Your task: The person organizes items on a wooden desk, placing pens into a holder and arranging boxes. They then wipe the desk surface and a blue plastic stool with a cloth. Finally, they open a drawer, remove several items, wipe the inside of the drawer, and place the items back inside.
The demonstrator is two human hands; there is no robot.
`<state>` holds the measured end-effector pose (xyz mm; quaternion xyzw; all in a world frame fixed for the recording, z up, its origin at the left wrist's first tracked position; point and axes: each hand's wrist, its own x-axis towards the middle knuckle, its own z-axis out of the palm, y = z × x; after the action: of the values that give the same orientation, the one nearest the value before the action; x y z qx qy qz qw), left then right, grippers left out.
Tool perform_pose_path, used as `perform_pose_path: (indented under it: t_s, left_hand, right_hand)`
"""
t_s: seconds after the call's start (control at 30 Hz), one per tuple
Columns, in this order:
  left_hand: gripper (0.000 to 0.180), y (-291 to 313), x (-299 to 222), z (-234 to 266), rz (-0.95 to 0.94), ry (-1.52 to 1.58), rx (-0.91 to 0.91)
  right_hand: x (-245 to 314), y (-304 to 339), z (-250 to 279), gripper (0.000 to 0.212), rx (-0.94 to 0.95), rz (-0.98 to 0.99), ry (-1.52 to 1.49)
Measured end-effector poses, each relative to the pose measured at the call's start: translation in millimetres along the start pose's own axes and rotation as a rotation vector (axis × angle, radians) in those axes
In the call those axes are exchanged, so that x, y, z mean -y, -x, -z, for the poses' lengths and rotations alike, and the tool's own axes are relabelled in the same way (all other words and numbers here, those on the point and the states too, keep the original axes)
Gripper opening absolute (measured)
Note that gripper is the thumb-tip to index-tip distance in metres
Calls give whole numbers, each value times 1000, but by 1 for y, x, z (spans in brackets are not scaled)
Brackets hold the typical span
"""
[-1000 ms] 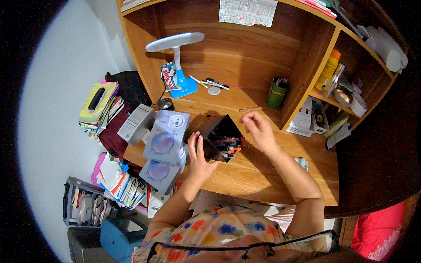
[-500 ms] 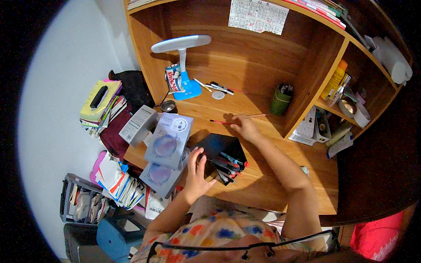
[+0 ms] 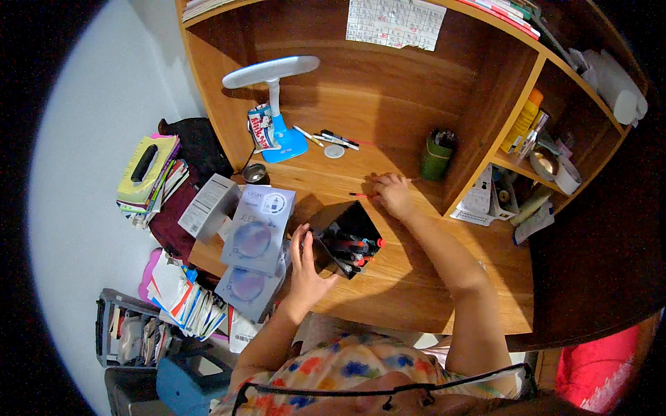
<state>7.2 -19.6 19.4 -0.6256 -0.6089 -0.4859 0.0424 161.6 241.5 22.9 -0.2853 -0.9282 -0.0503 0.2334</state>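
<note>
At the centre of the frame I see a black pen box (image 3: 345, 239) tipped on the wooden desk (image 3: 409, 277), full of pens with red and blue caps. My left hand (image 3: 305, 267) cups its left side, fingers spread against the wall. Just above and right of it, my right hand (image 3: 394, 194) presses down on a thin red pencil (image 3: 361, 195), fingers closing on it. Left of the box lie two pale packets (image 3: 255, 232); a green cup (image 3: 437, 156) stands upper right, a blue lamp (image 3: 276, 104) upper left.
</note>
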Motion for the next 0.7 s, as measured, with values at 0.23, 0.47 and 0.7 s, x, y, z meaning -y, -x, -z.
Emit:
perform_pose_path:
  t_s: [0.23, 0.47, 0.7]
  left_hand:
    - [112, -17, -6, 2, 115, 13, 68]
    - [117, -30, 1, -4, 135, -50, 88]
    - [111, -31, 1, -16, 160, 28, 0]
  right_hand:
    - [-94, -2, -19, 18, 343, -158, 30]
    - [-84, -39, -36, 22, 293, -12, 107]
    - [-77, -83, -64, 26, 297, 40, 131]
